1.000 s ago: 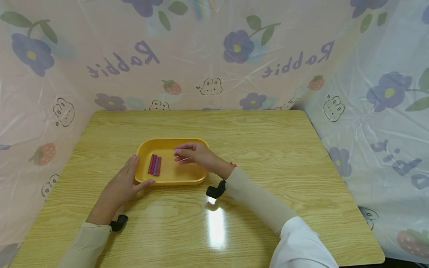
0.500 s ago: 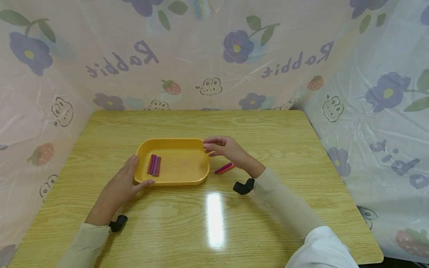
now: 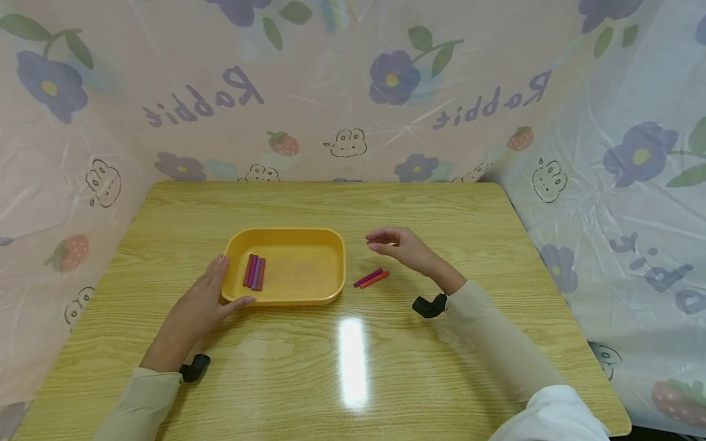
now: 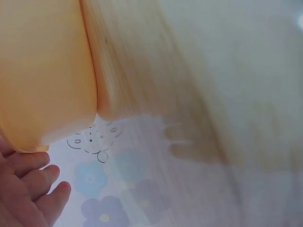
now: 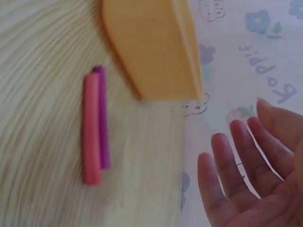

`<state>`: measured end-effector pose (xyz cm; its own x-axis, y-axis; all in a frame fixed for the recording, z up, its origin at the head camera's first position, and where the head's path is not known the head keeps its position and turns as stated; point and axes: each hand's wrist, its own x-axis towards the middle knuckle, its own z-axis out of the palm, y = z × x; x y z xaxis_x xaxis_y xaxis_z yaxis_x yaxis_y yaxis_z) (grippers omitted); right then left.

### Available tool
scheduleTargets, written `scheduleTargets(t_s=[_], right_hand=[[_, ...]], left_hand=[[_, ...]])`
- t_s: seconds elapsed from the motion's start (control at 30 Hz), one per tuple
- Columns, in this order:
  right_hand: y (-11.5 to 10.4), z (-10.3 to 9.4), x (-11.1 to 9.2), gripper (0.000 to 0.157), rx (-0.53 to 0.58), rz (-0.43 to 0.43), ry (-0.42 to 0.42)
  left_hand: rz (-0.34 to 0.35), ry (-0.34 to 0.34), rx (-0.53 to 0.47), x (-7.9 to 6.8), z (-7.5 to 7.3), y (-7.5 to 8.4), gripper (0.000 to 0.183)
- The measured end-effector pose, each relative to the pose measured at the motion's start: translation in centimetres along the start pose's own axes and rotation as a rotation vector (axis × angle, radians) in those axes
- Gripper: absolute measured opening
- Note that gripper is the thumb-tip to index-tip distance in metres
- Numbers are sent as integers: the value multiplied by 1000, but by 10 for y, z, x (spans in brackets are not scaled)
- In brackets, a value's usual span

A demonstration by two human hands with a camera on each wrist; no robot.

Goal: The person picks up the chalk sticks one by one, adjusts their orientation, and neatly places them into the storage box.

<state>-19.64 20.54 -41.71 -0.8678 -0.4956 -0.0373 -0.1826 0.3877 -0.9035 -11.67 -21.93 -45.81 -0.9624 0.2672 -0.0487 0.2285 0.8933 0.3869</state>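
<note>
My left hand rests at the left end of a yellow tray, fingers along its side and thumb on the front rim. In the left wrist view, fingertips touch the tray's edge. Inside the tray, at its left, several red and purple sticks lie side by side. My right hand is above the table right of the tray, holding nothing, with fingers apart and loosely bent. Below and left of it, a purple stick and a coral-red stick lie together on the table.
The wood-patterned table carries a bright light reflection in front of the tray. Curtains printed with flowers and rabbits stand behind the table and on both sides. A black wrist camera is on the right wrist.
My right hand has moved right, from over the tray to beyond its right end, bringing the two loose sticks into full view. My left hand and the tray have stayed put.
</note>
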Motion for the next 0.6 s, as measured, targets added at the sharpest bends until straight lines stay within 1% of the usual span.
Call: scheduleTargets(t_s=[0.1,0.2,0.3,0.4,0.53,0.6], right_hand=[[-7,1,-7,28,-132,-27,-26],[-11,4,-11,28,-166,-41,-76],[4,8,-9,29,-212,-62,-124],[20,10,-5,31,-267,-73,-155],[26,12,-3,32,-326,-29,-186],[28,14,-3,32,-354,-27,-203]], left_hand=[[-3,4,4,0,0,0,109],[-4,3,3,0,0,0,109],[-6,-2,-7,0,0,0,109],[-11,-5,-21,-1,0,0,109],[-12,-3,-29,0,1,-1,109],[-9,-1,-28,0,2,-2,108]])
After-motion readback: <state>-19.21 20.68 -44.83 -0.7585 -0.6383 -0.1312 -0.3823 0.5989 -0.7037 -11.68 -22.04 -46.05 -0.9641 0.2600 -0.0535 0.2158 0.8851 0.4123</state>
